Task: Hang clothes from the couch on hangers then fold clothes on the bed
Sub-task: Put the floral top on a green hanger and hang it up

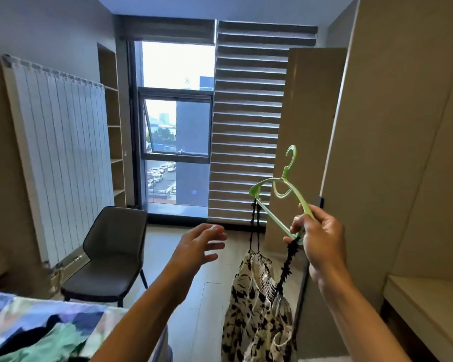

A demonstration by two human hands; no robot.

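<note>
My right hand (317, 236) grips one end of a light green plastic hanger (285, 189), held up at the right with its hook pointing upward. A black-and-white patterned dress (256, 304) hangs from the hanger by its thin black straps, one strap at each end. My left hand (202, 244) floats in the middle of the view with its fingers spread and relaxed. It touches nothing and sits left of the dress.
An open wardrobe (403, 152) fills the right side, its door (306, 126) swung out behind the hanger. A dark grey chair (110, 252) stands by the window. A bed with a colourful cover (37, 327) lies at the bottom left. A white radiator (60, 152) lines the left wall.
</note>
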